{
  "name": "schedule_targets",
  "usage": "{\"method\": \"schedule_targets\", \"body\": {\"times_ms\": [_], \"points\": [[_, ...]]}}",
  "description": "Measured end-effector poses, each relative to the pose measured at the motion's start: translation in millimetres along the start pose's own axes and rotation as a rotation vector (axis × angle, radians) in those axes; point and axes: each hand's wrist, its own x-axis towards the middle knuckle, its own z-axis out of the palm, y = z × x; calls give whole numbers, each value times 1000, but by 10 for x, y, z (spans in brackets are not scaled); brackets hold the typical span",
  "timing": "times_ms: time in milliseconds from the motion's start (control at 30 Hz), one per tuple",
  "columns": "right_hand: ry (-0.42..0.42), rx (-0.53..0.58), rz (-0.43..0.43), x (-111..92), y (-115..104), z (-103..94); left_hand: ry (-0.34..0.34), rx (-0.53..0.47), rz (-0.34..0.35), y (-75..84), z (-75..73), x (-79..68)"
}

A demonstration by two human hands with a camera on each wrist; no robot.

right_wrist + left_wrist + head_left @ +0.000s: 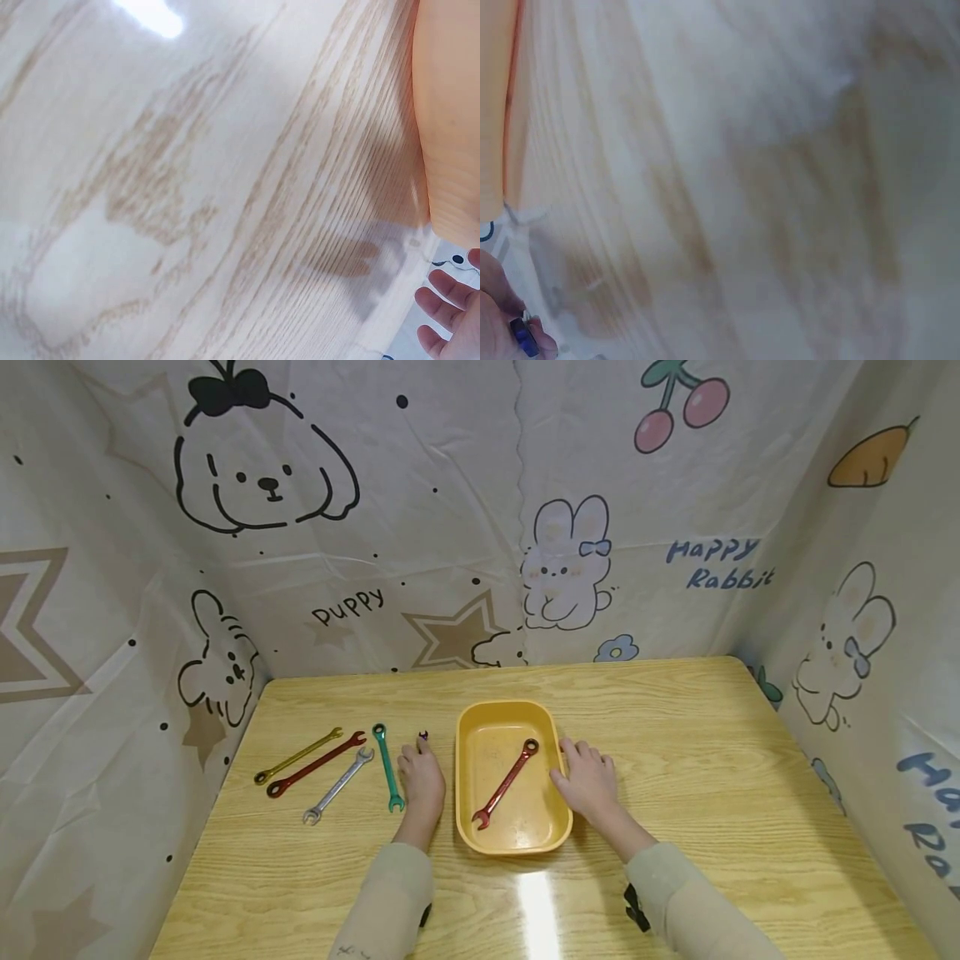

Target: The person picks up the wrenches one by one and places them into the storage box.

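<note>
My left hand (pixel 422 781) pinches a small purple wrench (pixel 423 736), left of the yellow tray (pixel 465 835). Most of this wrench is hidden by the hand; a blue-purple piece of the wrench (pixel 525 337) shows between thumb and finger in the left wrist view. Inside the tray a red wrench (pixel 506 783) lies at a slant. My right hand (pixel 591 781) rests at the tray's right side, its thumb at the rim and its fingers loosely extended. Those fingers (pixel 442 304) look slightly spread in the right wrist view.
Left of my left hand lie a green wrench (pixel 387 768), a silver wrench (pixel 337 787), a dark red wrench (pixel 317 765) and a gold wrench (pixel 298 757). The wooden table (pixel 675 727) meets a patterned cloth (pixel 450 543) at its back edge.
</note>
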Motion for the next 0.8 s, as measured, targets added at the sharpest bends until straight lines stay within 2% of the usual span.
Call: {"method": "schedule_targets", "body": {"times_ms": [167,333,567,800], "points": [[9,-5,-1,-1,-9,-16,36,-76,17,11,-41,29],[10,-5,4,0,-11,-15,34,-122,18,37,-120,53],[7,-15,5,1,-9,-6,38,-105,35,103,-240,70],[3,-10,11,-5,-14,-13,76,-169,59,188,-335,85]]}}
